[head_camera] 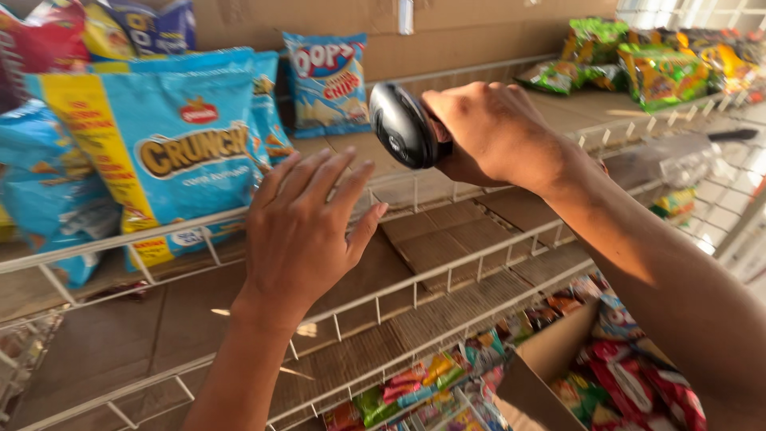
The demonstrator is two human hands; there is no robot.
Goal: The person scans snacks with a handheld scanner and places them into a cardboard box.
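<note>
My right hand [499, 132] grips a black handheld scanner [401, 125], its head pointing left toward the snack bags on the upper shelf. My left hand [299, 231] is raised with fingers spread, holding nothing, just in front of the white wire rail [96, 243] of that shelf. Right beside the left hand stands a large blue and yellow snack bag [171, 144]. A smaller blue chip bag [327, 80] leans at the back of the shelf, left of the scanner.
White wire shelves lined with brown cardboard [447, 231] step down in tiers. Green and orange snack bags [658, 72] lie at the upper right. An open cardboard box [550, 355] with colourful packets sits at the lower right, with more packets on the lowest shelf.
</note>
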